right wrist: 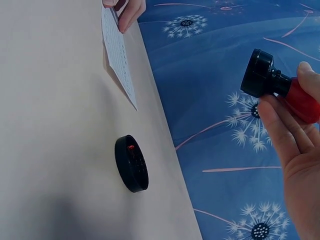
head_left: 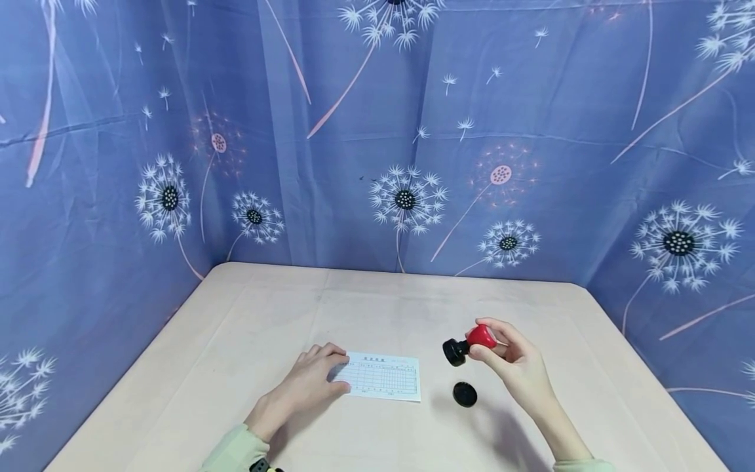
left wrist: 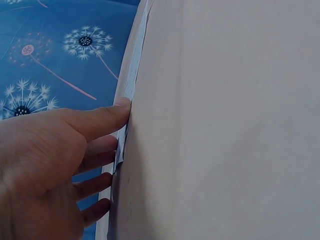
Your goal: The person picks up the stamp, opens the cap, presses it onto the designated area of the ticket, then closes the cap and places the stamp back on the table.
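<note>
My right hand (head_left: 519,364) holds a stamp by its red knob (head_left: 482,336), raised above the table. The stamp's round black head (head_left: 455,352) points to the left, tilted away from the tabletop. Below it a round black cap (head_left: 464,394) lies on the table with its hollow side up; in the right wrist view a small red mark shows inside the cap (right wrist: 132,164). A printed form pad (head_left: 383,376) with a ruled grid lies flat to the left. My left hand (head_left: 312,380) rests on the pad's left end, thumb at the near edge, fingers at the far side.
The pale cloth-covered table (head_left: 271,308) has rounded far corners. Blue curtains (head_left: 354,216) with dandelion prints hang behind it and on both sides. A dark band (head_left: 259,465) sits at my left wrist, by a light green sleeve (head_left: 236,451).
</note>
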Demonstrator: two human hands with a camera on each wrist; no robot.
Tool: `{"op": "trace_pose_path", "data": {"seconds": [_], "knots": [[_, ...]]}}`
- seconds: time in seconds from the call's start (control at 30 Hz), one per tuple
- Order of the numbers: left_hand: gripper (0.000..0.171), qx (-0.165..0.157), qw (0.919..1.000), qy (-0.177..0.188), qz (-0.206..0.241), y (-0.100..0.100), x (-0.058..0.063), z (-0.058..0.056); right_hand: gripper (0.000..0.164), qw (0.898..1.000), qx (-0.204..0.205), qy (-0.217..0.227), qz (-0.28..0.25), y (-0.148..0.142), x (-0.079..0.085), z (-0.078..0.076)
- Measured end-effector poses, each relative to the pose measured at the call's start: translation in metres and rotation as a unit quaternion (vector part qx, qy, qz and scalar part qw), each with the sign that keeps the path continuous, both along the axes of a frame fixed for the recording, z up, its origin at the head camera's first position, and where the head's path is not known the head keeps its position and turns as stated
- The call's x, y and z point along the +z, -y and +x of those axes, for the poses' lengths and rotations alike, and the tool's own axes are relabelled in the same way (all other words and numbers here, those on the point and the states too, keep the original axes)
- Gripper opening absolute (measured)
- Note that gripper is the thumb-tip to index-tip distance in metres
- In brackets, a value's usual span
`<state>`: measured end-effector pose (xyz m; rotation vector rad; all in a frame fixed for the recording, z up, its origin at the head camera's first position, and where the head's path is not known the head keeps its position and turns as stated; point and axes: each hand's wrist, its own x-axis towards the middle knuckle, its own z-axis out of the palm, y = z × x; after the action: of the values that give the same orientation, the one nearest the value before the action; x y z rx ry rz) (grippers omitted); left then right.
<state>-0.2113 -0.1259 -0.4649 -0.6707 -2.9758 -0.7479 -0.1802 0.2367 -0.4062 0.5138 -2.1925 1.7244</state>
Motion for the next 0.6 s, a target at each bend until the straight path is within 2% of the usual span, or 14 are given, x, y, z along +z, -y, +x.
{"op": "trace_pose_path", "data": {"seconds": [0.6], "knots": [[0.054,0.005,1.0,0.004,-0.006,-0.0002,-0.0002,-0.0006,0.044,1.0,0.01,-0.001,0.009,0.0054,0.0036,-0.0028]]}}
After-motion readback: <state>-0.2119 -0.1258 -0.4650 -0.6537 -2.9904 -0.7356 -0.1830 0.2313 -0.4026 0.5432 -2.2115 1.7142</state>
